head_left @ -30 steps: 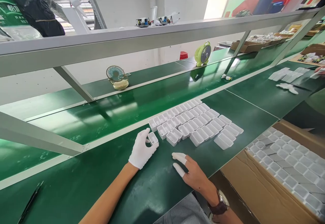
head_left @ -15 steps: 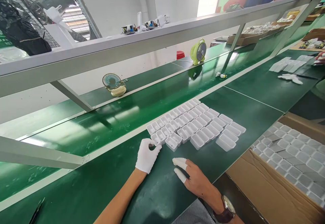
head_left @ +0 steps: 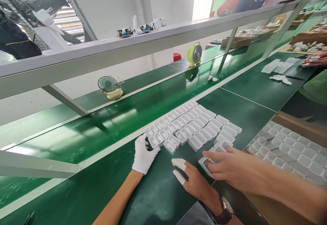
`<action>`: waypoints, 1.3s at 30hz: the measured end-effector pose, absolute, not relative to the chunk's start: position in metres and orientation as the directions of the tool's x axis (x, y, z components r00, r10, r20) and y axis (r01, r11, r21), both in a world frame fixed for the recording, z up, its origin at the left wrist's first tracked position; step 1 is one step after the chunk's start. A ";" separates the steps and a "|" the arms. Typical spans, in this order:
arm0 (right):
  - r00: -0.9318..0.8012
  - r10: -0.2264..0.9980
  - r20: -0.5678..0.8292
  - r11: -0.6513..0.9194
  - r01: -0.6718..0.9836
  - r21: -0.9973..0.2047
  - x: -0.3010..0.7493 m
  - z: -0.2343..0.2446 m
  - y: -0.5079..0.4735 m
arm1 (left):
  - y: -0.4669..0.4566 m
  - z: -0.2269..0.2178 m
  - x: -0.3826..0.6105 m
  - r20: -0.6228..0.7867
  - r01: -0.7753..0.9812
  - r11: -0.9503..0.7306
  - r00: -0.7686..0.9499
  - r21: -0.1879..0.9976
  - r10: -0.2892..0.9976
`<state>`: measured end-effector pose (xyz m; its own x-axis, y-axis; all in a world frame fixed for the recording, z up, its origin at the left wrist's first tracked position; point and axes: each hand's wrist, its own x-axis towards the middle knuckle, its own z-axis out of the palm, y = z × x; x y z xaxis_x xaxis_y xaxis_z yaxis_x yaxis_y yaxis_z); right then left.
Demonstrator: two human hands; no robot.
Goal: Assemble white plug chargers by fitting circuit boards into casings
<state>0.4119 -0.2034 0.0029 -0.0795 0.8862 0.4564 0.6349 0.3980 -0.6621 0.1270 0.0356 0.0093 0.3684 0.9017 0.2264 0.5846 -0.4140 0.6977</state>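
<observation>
In a white glove, my left hand (head_left: 144,157) is at the left end of several rows of small white plastic boxes (head_left: 176,126). Its thumb and fingers are spread around the corner of the end box (head_left: 153,142), seemingly touching it without grasping. My right hand (head_left: 192,179), with white finger cots on two fingers, hovers over the green table (head_left: 150,191) before the boxes. Its fingers are apart and nothing is in them. Another person's hand (head_left: 230,162) comes in from the right, holding white plastic boxes (head_left: 205,165) at the near right end of the rows.
A cardboard carton (head_left: 281,119) of similar boxes stands at the lower right. A green conveyor belt (head_left: 122,123) runs behind the table, below a white shelf (head_left: 102,54). Beyond it are a folding fan (head_left: 109,87) and a green fan (head_left: 194,54). Tweezers (head_left: 29,219) lie lower left.
Another person's arm has entered from the right with boxes in its hand. My left hand's fingers have spread wider at the end box. My right hand is nearly unchanged.
</observation>
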 end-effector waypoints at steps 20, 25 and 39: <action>0.114 0.902 0.415 0.169 0.792 -0.586 0.370 0.006 -0.187 | -0.007 -0.005 0.118 0.252 0.295 -0.824 0.855 0.484 0.454; 0.293 0.842 0.453 -0.008 0.847 -0.532 0.277 -0.025 -0.153 | -0.008 -0.005 0.119 0.253 0.322 -0.830 0.847 0.456 0.467; 0.246 0.888 0.389 -0.037 0.880 -0.473 0.281 -0.033 -0.149 | -0.006 -0.015 0.121 0.276 0.355 -0.838 0.828 0.415 0.488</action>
